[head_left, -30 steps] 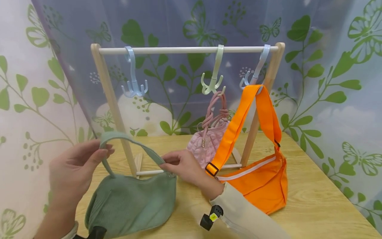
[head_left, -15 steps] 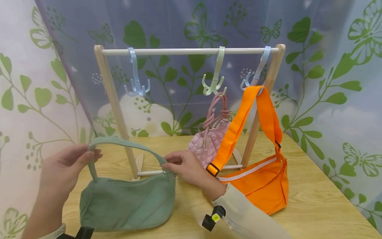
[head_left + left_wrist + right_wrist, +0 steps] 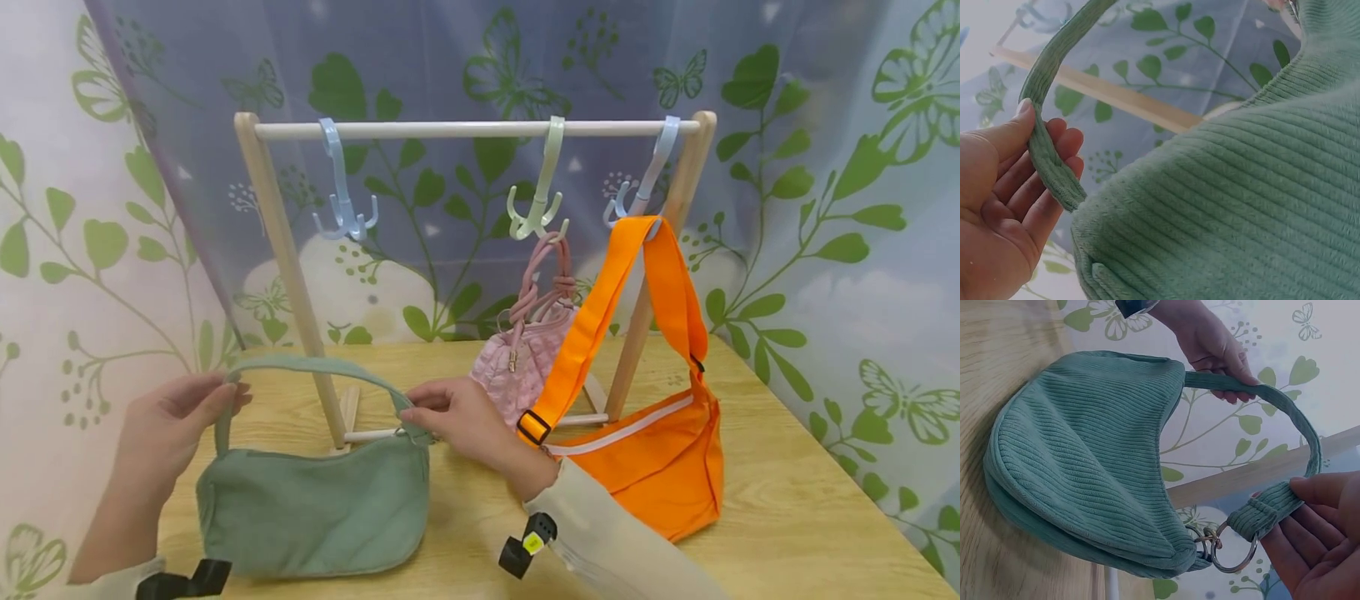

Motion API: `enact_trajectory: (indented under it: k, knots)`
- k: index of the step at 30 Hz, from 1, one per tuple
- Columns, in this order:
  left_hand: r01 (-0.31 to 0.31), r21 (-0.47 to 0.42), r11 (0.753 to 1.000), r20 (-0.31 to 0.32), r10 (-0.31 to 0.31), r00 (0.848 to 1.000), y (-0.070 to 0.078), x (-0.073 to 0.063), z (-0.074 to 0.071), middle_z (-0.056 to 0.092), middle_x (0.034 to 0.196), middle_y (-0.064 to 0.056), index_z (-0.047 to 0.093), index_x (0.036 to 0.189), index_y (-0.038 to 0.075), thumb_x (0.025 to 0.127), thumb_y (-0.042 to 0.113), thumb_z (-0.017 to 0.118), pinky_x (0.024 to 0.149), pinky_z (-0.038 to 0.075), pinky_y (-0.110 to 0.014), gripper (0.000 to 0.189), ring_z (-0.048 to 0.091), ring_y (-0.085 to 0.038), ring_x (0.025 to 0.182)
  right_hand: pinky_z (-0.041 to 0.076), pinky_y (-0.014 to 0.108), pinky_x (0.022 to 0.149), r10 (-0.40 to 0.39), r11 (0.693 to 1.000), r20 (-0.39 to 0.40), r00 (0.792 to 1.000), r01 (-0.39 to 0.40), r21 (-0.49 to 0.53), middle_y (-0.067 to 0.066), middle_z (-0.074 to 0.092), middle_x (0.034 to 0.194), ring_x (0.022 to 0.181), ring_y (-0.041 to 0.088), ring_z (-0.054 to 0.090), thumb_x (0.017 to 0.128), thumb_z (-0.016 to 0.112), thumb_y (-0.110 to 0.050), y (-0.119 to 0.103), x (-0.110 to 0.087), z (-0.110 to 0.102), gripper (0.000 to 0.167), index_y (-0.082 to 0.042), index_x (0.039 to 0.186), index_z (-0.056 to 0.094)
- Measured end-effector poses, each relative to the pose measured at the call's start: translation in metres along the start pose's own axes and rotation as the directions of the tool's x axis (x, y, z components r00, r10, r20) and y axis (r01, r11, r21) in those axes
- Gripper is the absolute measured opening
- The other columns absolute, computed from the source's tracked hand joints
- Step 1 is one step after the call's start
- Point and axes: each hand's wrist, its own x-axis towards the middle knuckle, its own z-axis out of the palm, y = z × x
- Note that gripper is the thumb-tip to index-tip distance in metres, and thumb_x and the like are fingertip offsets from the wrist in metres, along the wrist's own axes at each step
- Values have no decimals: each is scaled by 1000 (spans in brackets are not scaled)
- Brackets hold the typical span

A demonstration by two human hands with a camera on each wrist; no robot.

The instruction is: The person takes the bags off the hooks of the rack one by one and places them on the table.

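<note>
A green corduroy shoulder bag [image 3: 315,512] is held by its strap in front of the rack's left side. My left hand [image 3: 168,433] pinches the strap [image 3: 1047,150] near the bag's left end, thumb on one side and fingers on the other. At the other end, my right hand [image 3: 465,421] pinches the strap just above its metal rings [image 3: 1235,553]. Between the two hands the strap arches upward. In the right wrist view the bag body [image 3: 1091,450] hangs close to the wooden table; whether it touches cannot be told.
A wooden rack with a white bar [image 3: 450,129] carries a bare blue hook [image 3: 345,208] at left. A pink bag [image 3: 517,358] hangs from the green hook [image 3: 536,200]. An orange bag [image 3: 652,467] hangs from the right blue hook [image 3: 648,175], close to my right forearm.
Over the second, my left hand has moved left and slightly down, spreading the strap wider. The green bag has turned more level and shifted a little left; my right hand keeps its grip.
</note>
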Motion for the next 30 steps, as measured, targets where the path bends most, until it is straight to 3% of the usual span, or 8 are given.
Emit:
enact_trajectory:
  k: [6, 11, 14, 16, 20, 23, 27, 30]
  knots:
    - [65, 123, 990, -7, -64, 998, -14, 4, -2, 70, 89, 23, 71, 106, 17, 95, 18, 65, 74, 48, -7, 13, 68, 4, 79, 54, 20, 72, 47, 999, 3, 999, -47, 16, 11, 74, 97, 87, 13, 70, 88, 73, -13, 5, 7, 4, 27, 1, 111, 71]
    - [97, 253, 963, 24, -107, 994, -24, 4, -2, 69, 90, 24, 65, 117, 1, 96, 29, 63, 72, 46, -5, 36, 66, 6, 80, 54, 21, 73, 82, 996, -7, 997, -82, 21, 11, 73, 97, 87, 14, 69, 88, 73, -13, 14, 11, 7, 26, 1, 110, 71]
    - [73, 311, 948, 53, -94, 994, -29, 5, -3, 72, 92, 16, 61, 121, -8, 97, 28, 62, 71, 46, -6, 43, 65, 5, 80, 54, 21, 70, 110, 994, -17, 994, -109, 13, 9, 73, 95, 84, 11, 68, 88, 73, -12, 18, 13, 8, 24, 0, 108, 72]
    - [64, 356, 932, 81, -99, 992, -33, 5, -3, 74, 95, 7, 61, 123, -7, 98, 29, 61, 71, 46, -7, 43, 64, 6, 81, 53, 20, 68, 133, 991, -27, 991, -133, 5, 8, 73, 94, 82, 10, 67, 87, 73, -12, 20, 14, 9, 23, -1, 107, 73]
    - [78, 427, 901, 139, -151, 979, -40, 5, 0, 72, 106, -11, 58, 130, -2, 98, 37, 58, 82, 54, -30, 50, 65, 5, 85, 54, 22, 67, 172, 985, -52, 984, -172, -3, 7, 73, 92, 81, 11, 66, 87, 74, -12, 27, 17, 12, 22, -2, 106, 73]
    - [98, 456, 884, 174, -197, 965, -46, 4, 2, 71, 111, -15, 56, 132, -1, 98, 43, 56, 84, 53, -46, 56, 69, -8, 90, 55, 23, 68, 199, 980, -78, 977, -200, 3, 8, 73, 93, 81, 12, 67, 87, 74, -12, 32, 18, 15, 21, -2, 105, 73]
    - [121, 473, 873, 217, -248, 944, -53, 2, 5, 71, 109, -14, 55, 132, -4, 98, 45, 55, 79, 56, -41, 60, 70, -26, 95, 55, 25, 67, 229, 973, -115, 967, -228, 22, 10, 73, 94, 81, 15, 68, 87, 73, -11, 37, 20, 20, 22, 1, 105, 73]
    - [139, 447, 884, 246, -271, 931, -58, 1, 5, 71, 106, -16, 57, 129, -8, 98, 41, 56, 76, 56, -37, 57, 69, -31, 95, 56, 26, 67, 248, 969, -126, 961, -246, 29, 12, 73, 94, 80, 16, 69, 88, 72, -10, 40, 20, 24, 21, 2, 105, 73]
